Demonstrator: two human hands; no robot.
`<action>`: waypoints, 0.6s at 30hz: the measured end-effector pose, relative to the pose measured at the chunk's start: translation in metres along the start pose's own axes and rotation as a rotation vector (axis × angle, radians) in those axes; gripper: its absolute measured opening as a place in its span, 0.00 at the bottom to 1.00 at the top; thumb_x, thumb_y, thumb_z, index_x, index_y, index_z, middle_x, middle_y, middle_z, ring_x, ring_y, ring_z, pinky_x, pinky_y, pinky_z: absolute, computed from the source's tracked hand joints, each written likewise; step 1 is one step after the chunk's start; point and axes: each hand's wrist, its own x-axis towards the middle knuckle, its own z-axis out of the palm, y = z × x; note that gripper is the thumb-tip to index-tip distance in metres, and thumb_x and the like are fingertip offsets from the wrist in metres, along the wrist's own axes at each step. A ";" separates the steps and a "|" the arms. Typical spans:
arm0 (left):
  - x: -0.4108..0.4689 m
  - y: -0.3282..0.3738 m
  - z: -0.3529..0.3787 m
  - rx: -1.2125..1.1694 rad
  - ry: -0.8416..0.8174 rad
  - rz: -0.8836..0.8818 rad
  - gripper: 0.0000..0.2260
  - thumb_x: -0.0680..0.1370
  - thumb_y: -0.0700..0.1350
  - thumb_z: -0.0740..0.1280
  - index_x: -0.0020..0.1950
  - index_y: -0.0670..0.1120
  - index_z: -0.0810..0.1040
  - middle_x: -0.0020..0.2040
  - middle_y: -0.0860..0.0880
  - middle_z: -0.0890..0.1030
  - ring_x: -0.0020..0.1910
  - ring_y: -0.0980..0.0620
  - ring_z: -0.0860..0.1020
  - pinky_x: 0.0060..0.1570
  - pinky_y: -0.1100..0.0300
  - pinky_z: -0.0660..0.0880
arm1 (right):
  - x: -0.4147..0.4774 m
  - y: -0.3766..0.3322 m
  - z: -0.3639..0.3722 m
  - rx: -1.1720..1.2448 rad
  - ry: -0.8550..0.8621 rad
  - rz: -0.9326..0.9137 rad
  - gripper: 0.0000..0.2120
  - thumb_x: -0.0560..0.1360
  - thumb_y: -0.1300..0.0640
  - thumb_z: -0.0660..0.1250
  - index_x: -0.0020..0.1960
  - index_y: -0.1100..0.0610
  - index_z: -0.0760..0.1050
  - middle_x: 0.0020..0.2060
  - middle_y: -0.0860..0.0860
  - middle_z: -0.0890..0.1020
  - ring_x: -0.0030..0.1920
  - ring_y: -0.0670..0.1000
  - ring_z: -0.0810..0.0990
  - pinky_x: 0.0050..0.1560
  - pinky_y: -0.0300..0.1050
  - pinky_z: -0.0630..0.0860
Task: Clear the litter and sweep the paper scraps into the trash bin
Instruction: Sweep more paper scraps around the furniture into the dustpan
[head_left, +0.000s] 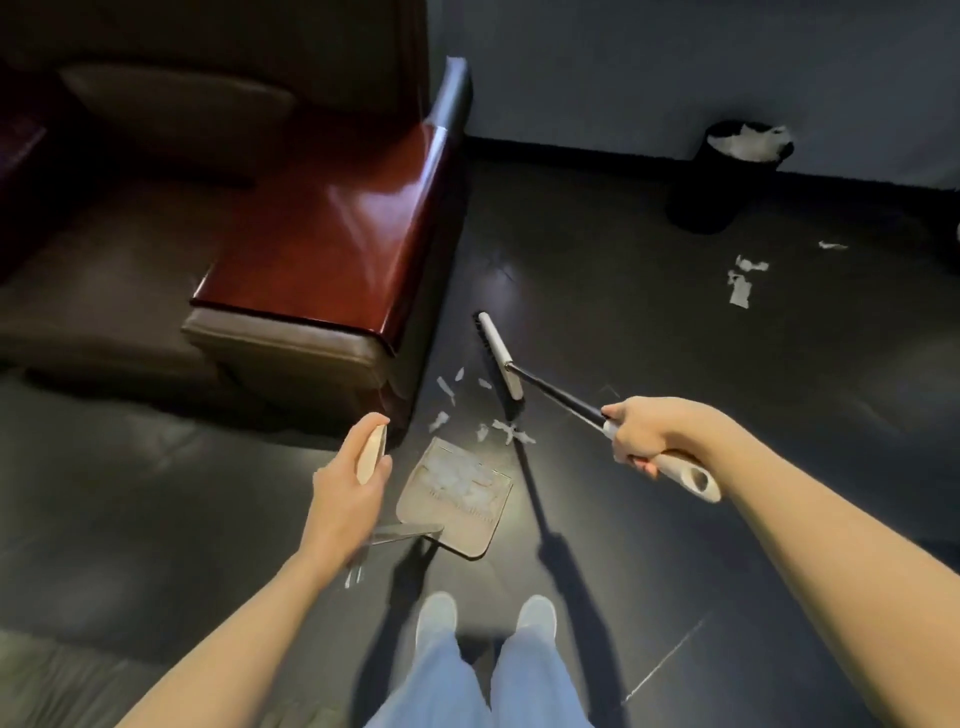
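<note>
Reddish-brown wooden armrest top (332, 223) at 11 o'clock is super glossy, brown leather sofa arm (291, 348) under it matt; clear plastic dustpan (457, 499) smooth, white paper scraps (511, 434) rough-edged.

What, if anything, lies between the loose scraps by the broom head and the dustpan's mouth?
Nothing visible. The scraps lie directly between the broom head and the dustpan mouth; the armchair corner stands left of that path.
</note>
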 end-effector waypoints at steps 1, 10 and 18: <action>-0.001 -0.005 -0.004 0.002 0.018 -0.022 0.26 0.81 0.46 0.63 0.53 0.82 0.62 0.51 0.53 0.76 0.45 0.52 0.77 0.38 0.61 0.73 | 0.010 -0.012 0.001 -0.080 0.018 0.007 0.27 0.71 0.67 0.63 0.70 0.58 0.68 0.48 0.56 0.83 0.35 0.52 0.80 0.33 0.42 0.78; 0.027 -0.037 -0.038 -0.017 0.099 -0.105 0.24 0.81 0.45 0.63 0.53 0.79 0.66 0.46 0.46 0.79 0.35 0.48 0.77 0.33 0.57 0.76 | 0.074 -0.079 0.044 -0.405 -0.100 -0.012 0.20 0.68 0.69 0.63 0.59 0.64 0.78 0.40 0.56 0.81 0.39 0.55 0.78 0.46 0.46 0.79; 0.052 -0.040 -0.047 -0.076 0.042 -0.097 0.17 0.81 0.45 0.62 0.63 0.67 0.69 0.50 0.45 0.78 0.40 0.50 0.77 0.33 0.58 0.76 | 0.027 -0.066 0.089 -0.097 -0.321 0.071 0.30 0.76 0.66 0.60 0.75 0.53 0.58 0.34 0.54 0.74 0.27 0.48 0.71 0.28 0.39 0.72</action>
